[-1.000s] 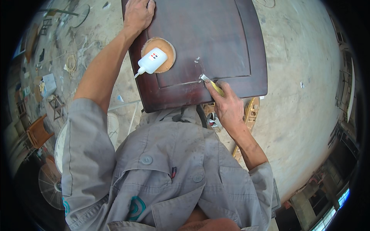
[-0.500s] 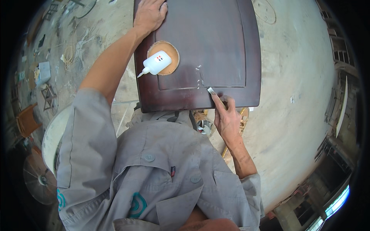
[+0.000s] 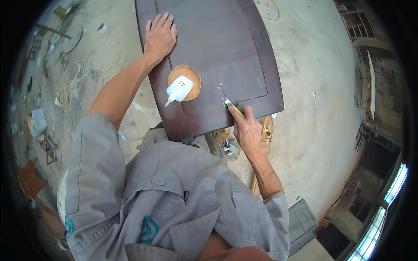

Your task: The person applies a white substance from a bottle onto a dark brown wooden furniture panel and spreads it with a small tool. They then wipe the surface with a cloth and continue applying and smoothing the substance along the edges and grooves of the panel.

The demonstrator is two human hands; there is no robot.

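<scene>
A dark brown wooden door panel (image 3: pixel 213 56) is seen from above, lying flat over a dusty concrete floor (image 3: pixel 313 69). The left hand (image 3: pixel 160 37) is pressed palm down on the panel's far left corner, fingers spread and released, holding nothing. The right hand (image 3: pixel 247 130) is clenched around a small yellow-handled scraper (image 3: pixel 233 108), whose tip is set against the groove of the panel's inner frame, just beyond the fingertips. White smears of filler (image 3: pixel 221 89) are seen on the groove just past the tip. To the left of the right fingers, between the two hands, a round wooden disc (image 3: pixel 193 89) rests on the panel, and a white squeeze bottle (image 3: pixel 178 90) lies across it, nozzle pointing toward the person. A grey work shirt (image 3: pixel 165 195) fills the lower view. The step in hand is judged to be working white filler into the groove; the next move is judged to call for a steady, light stroke along the groove while the panel is kept braced.
</scene>
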